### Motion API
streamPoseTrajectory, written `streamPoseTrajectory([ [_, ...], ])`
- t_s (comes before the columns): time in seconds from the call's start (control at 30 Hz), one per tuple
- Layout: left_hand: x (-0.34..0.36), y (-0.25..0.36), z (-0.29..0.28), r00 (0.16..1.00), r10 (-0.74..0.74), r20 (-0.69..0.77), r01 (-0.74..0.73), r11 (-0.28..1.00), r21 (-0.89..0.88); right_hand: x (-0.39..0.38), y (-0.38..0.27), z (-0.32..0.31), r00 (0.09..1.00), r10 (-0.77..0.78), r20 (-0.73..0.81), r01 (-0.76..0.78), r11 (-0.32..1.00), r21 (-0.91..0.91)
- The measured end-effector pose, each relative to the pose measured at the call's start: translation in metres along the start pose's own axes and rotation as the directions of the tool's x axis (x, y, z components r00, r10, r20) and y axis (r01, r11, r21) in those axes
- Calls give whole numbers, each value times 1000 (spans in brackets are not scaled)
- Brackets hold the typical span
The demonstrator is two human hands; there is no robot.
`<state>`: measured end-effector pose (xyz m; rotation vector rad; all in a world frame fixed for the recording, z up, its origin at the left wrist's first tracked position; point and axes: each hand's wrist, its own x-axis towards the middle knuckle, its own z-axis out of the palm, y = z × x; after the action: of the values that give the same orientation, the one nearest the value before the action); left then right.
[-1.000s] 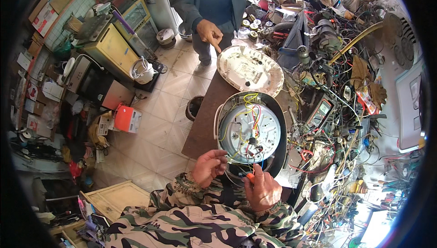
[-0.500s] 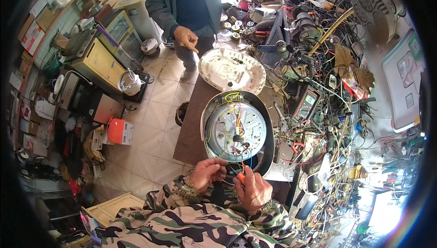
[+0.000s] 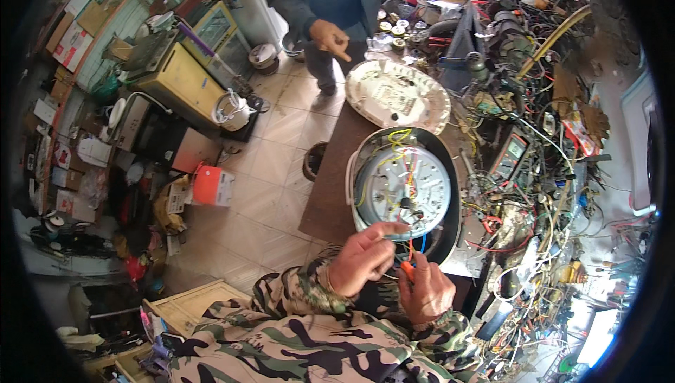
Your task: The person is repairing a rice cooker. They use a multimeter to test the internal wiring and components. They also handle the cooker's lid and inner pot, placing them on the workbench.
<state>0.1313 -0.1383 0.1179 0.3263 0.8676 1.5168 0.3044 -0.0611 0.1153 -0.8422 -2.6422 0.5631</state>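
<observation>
An appliance housing (image 3: 450, 239) lies open on the brown table, with a round metal plate (image 3: 380, 193) and yellow, red and blue wires (image 3: 399, 137) inside. My left hand (image 3: 362, 260) pinches at the wires along the near edge of the plate; what exactly its fingertips hold is too small to make out. My right hand (image 3: 425, 291) is closed on a small orange-handled tool (image 3: 407, 268), just below the housing and beside my left hand. An oval off-white cover (image 3: 387, 94) lies beyond the housing.
A person in dark clothes stands opposite, a hand (image 3: 329, 37) pointing downward near the cover. A heap of cables and parts (image 3: 534, 123) fills the right bench, with a multimeter (image 3: 510, 154). Old appliances (image 3: 169, 80) and an orange box (image 3: 209, 184) stand along the left over a tiled floor (image 3: 260, 172).
My left hand has moved up against the plate's near edge, its index finger reaching further right. The other person's hand still points toward the cover. The view has shifted with my head.
</observation>
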Motion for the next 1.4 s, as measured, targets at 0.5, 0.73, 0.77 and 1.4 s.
streamPoseTrajectory([
  [0.5, -9, -66, -51, 972, -224, -70, 232, 963, 137, -2, 2, 1, 1000, -13, 2, 13, 1000, 11],
  [0.73, -1, -57, -45, 990, -136, -44, 142, 966, 215, -2, 2, 3, 1000, -17, 0, 17, 1000, 0],
  [0.77, -3, -58, -45, 988, -146, -53, 154, 967, 205, -2, 2, 4, 1000, -20, -5, 20, 1000, -3],
  [1.4, -4, -61, -51, 968, -205, -149, 201, 979, -40, -4, -1, 0, 1000, -24, -12, 24, 1000, -14],
])
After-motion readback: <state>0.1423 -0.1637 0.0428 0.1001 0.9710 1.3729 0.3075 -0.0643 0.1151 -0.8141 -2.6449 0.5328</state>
